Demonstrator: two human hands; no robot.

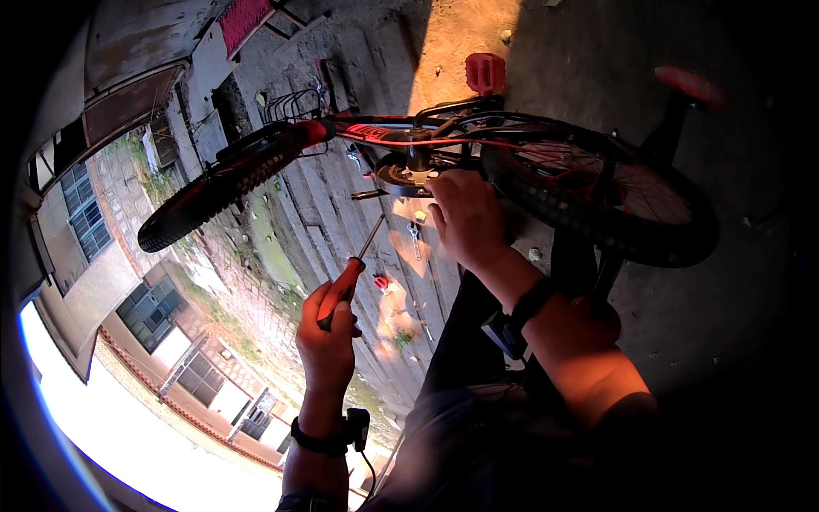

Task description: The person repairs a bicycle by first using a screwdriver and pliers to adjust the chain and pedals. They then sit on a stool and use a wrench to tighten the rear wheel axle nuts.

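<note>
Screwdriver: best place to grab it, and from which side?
Probably the screwdriver handle, from the person's side, fingers wrapping around it. The handle is thick, while the metal shaft is thin and angles up and to the right, toward the bicycle, so coming from the butt end leaves the tip free. The left hand already holds it by the handle.
</note>
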